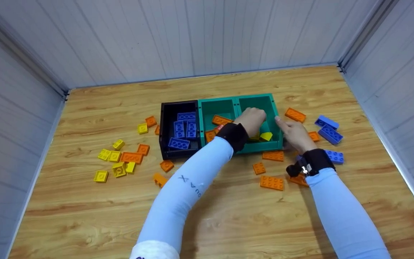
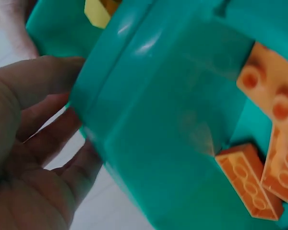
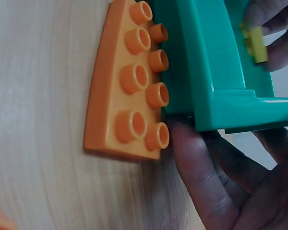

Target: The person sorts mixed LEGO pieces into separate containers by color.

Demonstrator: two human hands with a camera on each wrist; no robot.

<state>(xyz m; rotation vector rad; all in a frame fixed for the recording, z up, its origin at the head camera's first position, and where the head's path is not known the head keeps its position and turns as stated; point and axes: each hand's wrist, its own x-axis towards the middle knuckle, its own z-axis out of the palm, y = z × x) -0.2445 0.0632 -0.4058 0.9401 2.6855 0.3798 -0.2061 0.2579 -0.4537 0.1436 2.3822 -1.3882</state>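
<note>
My left hand [image 1: 252,118] reaches down into the right compartment of the green bin [image 1: 261,146]. Its fingers pinch a yellow brick [image 3: 258,44], seen in the right wrist view; in the left wrist view the fingertips are hidden behind the bin's wall. Below that hand, another yellow brick [image 1: 266,136] lies in the compartment. My right hand [image 1: 297,135] grips the bin's right end, thumb at the rim and fingers against the outer side. A long orange brick [image 3: 120,86] lies on the table right beside that wall.
Orange bricks [image 1: 222,120] lie in the middle compartment, and blue bricks [image 1: 179,143] in the black bin [image 1: 178,154] joined on the left. Loose yellow bricks [image 1: 119,169] and orange ones spread to the left. More orange bricks [image 1: 272,182] and blue bricks [image 1: 330,134] lie at the right.
</note>
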